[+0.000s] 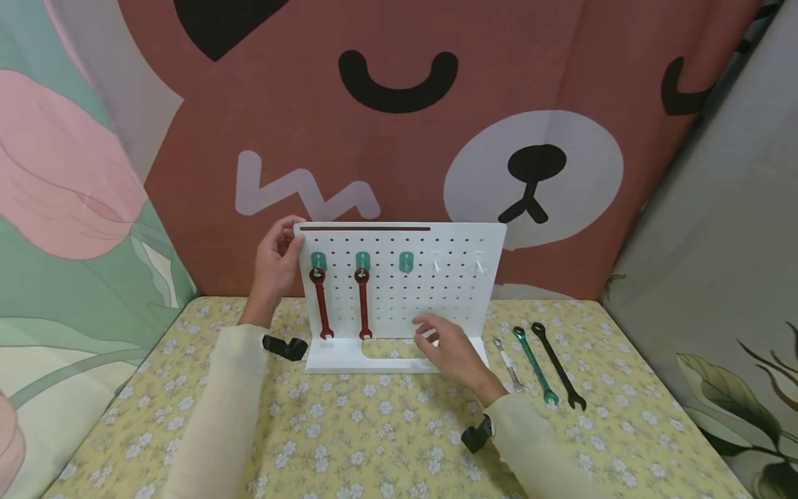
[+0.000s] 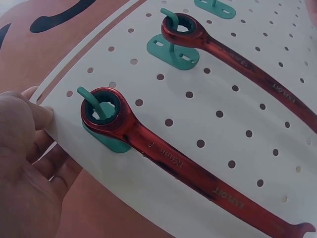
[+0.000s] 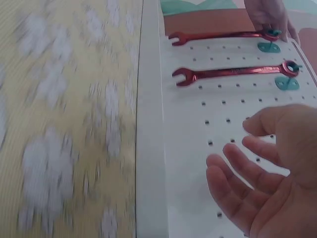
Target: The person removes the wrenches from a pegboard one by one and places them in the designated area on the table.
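Note:
A white pegboard [image 1: 455, 242] stands upright on the flowered table. Two red wrenches [image 1: 321, 305] [image 1: 364, 305] hang side by side from green hooks [image 1: 318, 261] on its left half; a third green hook [image 1: 406, 262] is bare. My left hand [image 1: 278, 260] grips the board's upper left edge, thumb on the front [image 2: 37, 116], close to the nearest red wrench [image 2: 148, 144]. My right hand [image 1: 445, 346] hovers low in front of the board with fingers [image 3: 237, 168] loosely spread, holding nothing.
To the right of the board lie a small silver wrench [image 1: 508, 362], a green wrench [image 1: 535, 365] and a black wrench [image 1: 559, 365]. Two white hooks [image 1: 438, 262] sit on the board's right half. A printed cloth backdrop [image 1: 399, 104] rises behind.

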Demonstrator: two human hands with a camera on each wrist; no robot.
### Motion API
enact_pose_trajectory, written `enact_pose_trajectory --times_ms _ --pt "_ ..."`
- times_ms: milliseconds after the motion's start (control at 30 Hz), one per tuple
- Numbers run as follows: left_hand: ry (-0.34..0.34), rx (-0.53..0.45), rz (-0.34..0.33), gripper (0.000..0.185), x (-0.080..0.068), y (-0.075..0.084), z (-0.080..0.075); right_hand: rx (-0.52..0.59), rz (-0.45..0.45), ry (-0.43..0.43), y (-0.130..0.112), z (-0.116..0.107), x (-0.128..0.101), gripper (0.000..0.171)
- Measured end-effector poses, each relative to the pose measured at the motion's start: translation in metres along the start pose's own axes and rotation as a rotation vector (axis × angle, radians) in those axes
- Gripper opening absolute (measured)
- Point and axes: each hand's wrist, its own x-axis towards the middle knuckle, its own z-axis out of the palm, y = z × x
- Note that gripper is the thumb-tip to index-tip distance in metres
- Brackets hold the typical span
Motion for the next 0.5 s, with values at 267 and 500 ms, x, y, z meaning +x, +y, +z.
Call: enact_pose_trajectory --times_ms 267,500 --pt "-0.012 0.003 -0.016 0.031 -0.008 0.024 0.001 0.094 -0.079 -0.053 -0.011 0.02 0.016 0.035" --pt "-0.008 0.005 -0.025 0.031 -0.005 0.015 0.001 0.16 -0.064 -0.051 -0.021 0.034 0.026 0.04"
